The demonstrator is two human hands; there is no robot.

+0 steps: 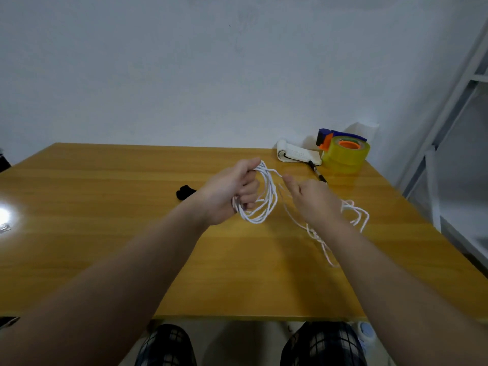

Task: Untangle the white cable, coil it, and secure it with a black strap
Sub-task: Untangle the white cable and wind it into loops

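My left hand (232, 191) is closed around several loops of the white cable (268, 204), held just above the wooden table (132, 233). From the top of the coil a strand runs right to my right hand (314, 199), which pinches it between thumb and forefinger. The loose rest of the cable trails under my right wrist and lies tangled on the table at the right. The black strap (185, 192) lies on the table just left of my left wrist, touching neither hand.
At the table's far right stand a yellow tape roll in a blue and orange dispenser (343, 151), a small white notepad (295, 154) and a black pen (318, 174). A grey shelf frame (449, 154) rises to the right of the table. My knees show below the near edge.
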